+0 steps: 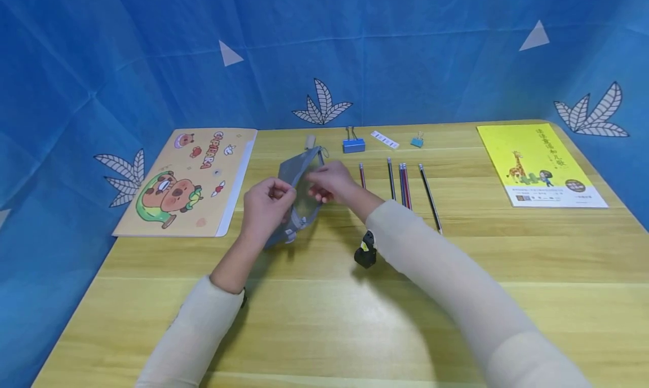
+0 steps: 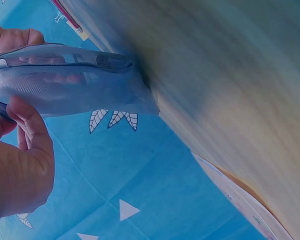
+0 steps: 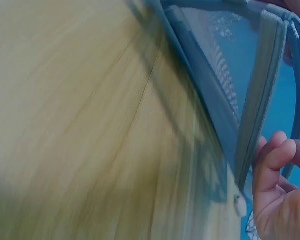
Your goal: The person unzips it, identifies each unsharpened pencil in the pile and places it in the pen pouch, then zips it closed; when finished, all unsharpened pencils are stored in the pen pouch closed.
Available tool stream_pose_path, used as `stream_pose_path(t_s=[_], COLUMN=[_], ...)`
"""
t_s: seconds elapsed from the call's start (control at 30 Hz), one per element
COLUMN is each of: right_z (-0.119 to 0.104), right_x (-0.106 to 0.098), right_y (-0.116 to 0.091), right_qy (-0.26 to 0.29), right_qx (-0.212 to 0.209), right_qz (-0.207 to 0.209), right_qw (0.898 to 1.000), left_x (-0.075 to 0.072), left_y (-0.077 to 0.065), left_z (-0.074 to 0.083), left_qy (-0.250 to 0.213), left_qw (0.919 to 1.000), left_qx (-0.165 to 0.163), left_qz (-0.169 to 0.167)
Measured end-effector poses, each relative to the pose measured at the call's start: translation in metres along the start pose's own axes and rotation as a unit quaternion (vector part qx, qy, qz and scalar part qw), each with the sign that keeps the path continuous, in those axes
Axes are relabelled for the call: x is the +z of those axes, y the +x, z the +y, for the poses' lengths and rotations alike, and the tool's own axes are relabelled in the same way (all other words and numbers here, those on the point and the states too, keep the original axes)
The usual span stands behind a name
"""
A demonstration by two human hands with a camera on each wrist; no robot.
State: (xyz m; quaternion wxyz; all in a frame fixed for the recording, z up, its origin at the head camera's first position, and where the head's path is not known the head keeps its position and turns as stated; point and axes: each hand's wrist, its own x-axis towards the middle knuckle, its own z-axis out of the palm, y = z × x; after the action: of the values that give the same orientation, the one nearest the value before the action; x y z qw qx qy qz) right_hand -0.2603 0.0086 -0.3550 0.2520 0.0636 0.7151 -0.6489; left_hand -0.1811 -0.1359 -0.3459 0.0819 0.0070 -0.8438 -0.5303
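Note:
A grey-blue mesh zipper pouch (image 1: 286, 222) is held up over the table, its zipped mouth spread apart and facing right. My left hand (image 1: 267, 205) pinches the near-left edge of that mouth between thumb and fingers, also seen in the left wrist view, where the pouch (image 2: 90, 90) looks see-through. On the opposite edge, my right hand (image 1: 332, 182) has its fingers curled at the opening. In the right wrist view, the right hand's thumb and fingers (image 3: 277, 155) pinch the zipper band (image 3: 262, 90). Nothing solid shows inside the pouch.
Several pencils (image 1: 430, 196) lie right of the pouch, partly behind my right forearm. Along the back are a blue binder clip (image 1: 353, 146), a white strip (image 1: 385, 139), a small teal clip (image 1: 417, 141) and a grey piece (image 1: 310, 141). A capybara folder (image 1: 185, 179) lies left, a yellow book (image 1: 537, 163) right.

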Motion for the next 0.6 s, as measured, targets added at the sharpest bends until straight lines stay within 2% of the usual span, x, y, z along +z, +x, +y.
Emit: stream_pose_path(t_s=[0.27,0.47,0.6], right_z=[0.007,0.014,0.018], right_x=[-0.029,-0.051,-0.06], right_y=[-0.001,-0.004,-0.006], right_qy=[0.022,-0.01,-0.016], right_qx=[-0.01,-0.036,-0.044], right_qz=[0.014,0.018,0.012], right_qw=[1.0,0.999,0.999], left_x=[0.0,-0.001,-0.002], left_y=[-0.001,-0.001,-0.001], left_z=[0.002,0.002,0.002], left_qy=[-0.003,-0.008,0.005], left_qw=[1.0,0.9999,0.9999], left_qx=[0.0,0.0,0.005], left_qz=[0.004,0.01,0.013])
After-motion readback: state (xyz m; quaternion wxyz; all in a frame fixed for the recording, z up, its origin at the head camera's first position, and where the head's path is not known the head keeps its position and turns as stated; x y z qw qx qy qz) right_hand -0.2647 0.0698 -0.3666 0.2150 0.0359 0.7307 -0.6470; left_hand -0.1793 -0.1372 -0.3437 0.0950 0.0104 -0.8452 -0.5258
